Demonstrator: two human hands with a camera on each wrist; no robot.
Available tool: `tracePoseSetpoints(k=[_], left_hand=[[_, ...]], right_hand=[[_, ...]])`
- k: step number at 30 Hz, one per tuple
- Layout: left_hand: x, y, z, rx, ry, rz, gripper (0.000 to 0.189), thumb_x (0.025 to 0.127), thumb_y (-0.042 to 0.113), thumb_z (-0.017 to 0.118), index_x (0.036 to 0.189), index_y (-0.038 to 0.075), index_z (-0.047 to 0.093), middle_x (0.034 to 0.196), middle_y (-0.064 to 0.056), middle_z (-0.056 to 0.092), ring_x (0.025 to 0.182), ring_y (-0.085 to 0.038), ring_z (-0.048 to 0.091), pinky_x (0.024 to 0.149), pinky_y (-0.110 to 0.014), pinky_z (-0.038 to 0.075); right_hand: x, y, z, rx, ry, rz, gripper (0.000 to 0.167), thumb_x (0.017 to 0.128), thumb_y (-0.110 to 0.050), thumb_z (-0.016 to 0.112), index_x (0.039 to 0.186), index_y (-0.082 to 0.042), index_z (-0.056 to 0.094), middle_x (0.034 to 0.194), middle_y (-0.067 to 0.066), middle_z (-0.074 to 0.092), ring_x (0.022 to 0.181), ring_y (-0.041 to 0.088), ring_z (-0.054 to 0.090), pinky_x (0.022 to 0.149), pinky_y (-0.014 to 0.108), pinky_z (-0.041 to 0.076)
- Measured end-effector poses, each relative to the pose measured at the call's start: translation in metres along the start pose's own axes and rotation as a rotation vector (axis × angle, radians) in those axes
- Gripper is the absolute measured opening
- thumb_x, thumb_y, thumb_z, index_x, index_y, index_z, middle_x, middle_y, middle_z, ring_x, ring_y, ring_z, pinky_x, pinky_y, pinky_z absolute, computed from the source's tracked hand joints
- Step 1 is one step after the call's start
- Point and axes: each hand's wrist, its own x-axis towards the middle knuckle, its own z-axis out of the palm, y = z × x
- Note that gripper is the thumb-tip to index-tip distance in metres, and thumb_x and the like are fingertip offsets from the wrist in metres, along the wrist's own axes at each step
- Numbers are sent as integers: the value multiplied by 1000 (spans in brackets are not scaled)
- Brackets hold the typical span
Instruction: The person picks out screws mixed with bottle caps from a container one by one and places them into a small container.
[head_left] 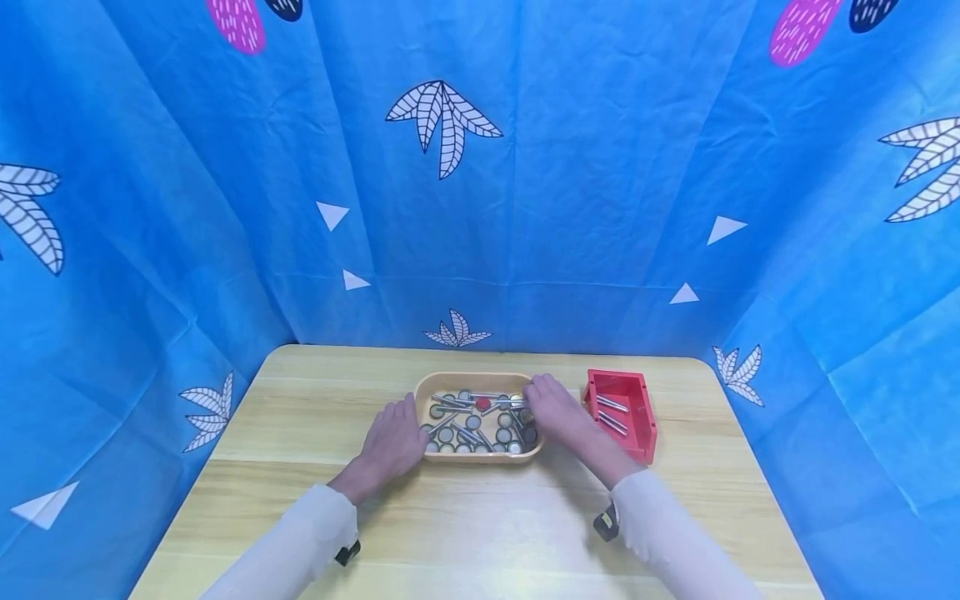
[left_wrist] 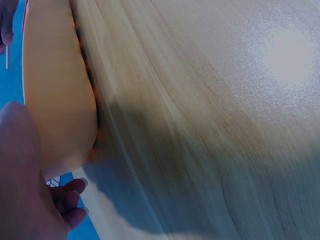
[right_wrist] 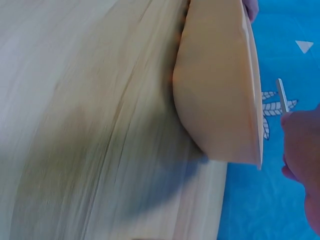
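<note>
A shallow beige tray (head_left: 480, 459) with rounded corners holds many round grey discs (head_left: 473, 422), slim metal rods (head_left: 444, 422) and one red disc (head_left: 483, 404). My left hand (head_left: 395, 437) grips the tray's left end; in the left wrist view its thumb (left_wrist: 20, 135) lies at the rim and its fingers curl round the outside. Over the tray's right end, my right hand (head_left: 553, 408) pinches a metal rod (right_wrist: 282, 95), whose free end sticks out past the fingertips. In the right wrist view that hand is apart from the tray's wall.
Right of the tray stands an open red bin (head_left: 641, 425) with several metal rods (head_left: 612, 403) inside. The light wooden table (head_left: 300, 467) ends at a blue patterned curtain (head_left: 600, 167) behind and on both sides.
</note>
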Motion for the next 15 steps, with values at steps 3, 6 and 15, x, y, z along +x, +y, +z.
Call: tracePoseSetpoints(k=[3, 6, 15], left_hand=[[0, 0, 1, 2, 1, 6, 76, 98, 28, 50, 155, -16, 27, 130, -27, 60, 109, -33, 54, 97, -47, 49], [0, -1, 2, 5, 2, 10, 75, 98, 27, 51, 155, -16, 27, 130, -27, 60, 109, -33, 55, 97, -47, 49], [1, -1, 2, -4, 1, -4, 76, 97, 28, 50, 155, -15, 27, 131, -26, 60, 108, -32, 54, 97, -47, 49]], right_hand=[[-5, 5, -3, -50, 55, -33, 20, 87, 4, 65, 106, -2, 64, 101, 9, 59, 96, 23, 54, 87, 36, 53], [-11, 9, -6, -82, 79, -43, 18, 90, 0, 70, 107, -2, 65, 101, 9, 60, 96, 23, 55, 86, 35, 54], [-28, 21, -20, -76, -14, 25, 31, 88, -6, 78, 114, -5, 62, 104, 6, 57, 98, 20, 51, 87, 32, 52]])
